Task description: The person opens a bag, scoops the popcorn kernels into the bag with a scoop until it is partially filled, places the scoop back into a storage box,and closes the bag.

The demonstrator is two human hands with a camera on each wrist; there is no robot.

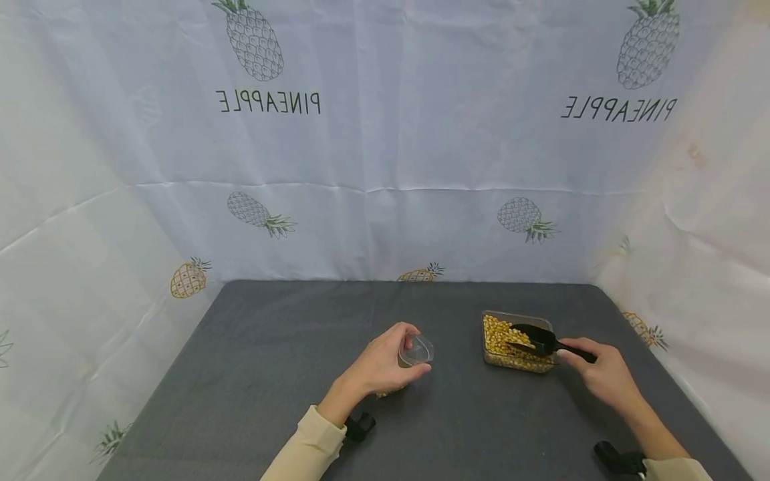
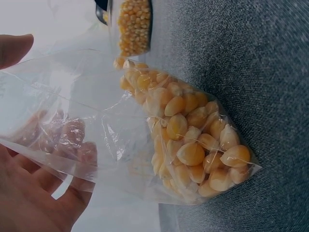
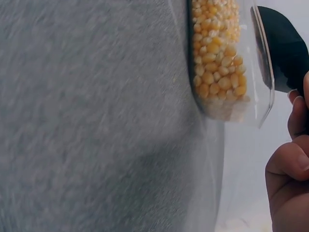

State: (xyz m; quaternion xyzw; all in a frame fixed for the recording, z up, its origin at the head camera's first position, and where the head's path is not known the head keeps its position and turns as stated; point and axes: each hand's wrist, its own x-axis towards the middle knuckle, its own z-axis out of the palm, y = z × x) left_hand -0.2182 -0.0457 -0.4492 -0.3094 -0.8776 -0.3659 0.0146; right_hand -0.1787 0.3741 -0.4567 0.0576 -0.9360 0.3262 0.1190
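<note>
My left hand [image 1: 375, 364] holds a clear plastic bag [image 2: 116, 121] by its upper part, thumb on one side and fingers on the other, with the bag's mouth spread wide. Yellow corn kernels [image 2: 188, 150] fill the bag's lower part, close over the table in the left wrist view. To the right, my right hand [image 1: 604, 374] grips a black scoop [image 1: 541, 339] by its handle. The scoop's blade lies over the kernels [image 1: 498, 334] inside a clear rectangular container [image 3: 258, 94], and kernels show between the blade's edges.
A dark grey cloth covers the table [image 1: 271, 347]. White curtains [image 1: 391, 147] with pineapple prints hang behind it and along both sides. Each wrist wears a black camera mount, such as the left mount [image 1: 361, 426].
</note>
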